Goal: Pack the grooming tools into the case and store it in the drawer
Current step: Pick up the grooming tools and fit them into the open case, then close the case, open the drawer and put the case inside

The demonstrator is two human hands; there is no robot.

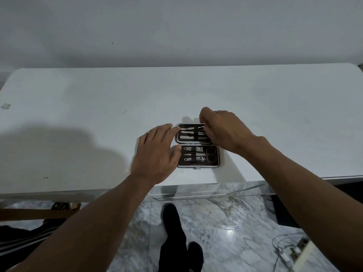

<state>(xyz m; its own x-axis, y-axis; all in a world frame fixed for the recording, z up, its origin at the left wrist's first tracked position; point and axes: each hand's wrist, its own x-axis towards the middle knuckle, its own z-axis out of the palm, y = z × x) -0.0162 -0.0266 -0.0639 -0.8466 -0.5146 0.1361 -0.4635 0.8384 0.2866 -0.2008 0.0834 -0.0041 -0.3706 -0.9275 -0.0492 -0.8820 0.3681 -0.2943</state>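
A small black grooming case (197, 146) lies open flat on the white table (78, 107), near its front edge. The far half holds several slim metal tools under an elastic strap (195, 132). In the near half sit two nail clippers (193, 149) and small scissors (211, 155). My left hand (157, 154) rests on the table against the case's left edge, fingers spread and touching it. My right hand (222, 128) covers the far half's right end, its fingertips pinched at the ends of the tools there; what they pinch is hidden.
A wall stands right behind the table. Below the front edge a glass-fronted drawer (196, 191) shows, above a marble floor. A brown strap and dark object (39, 213) lie lower left; cables and a power strip (290, 250) lie lower right. My feet (176, 232) stand below.
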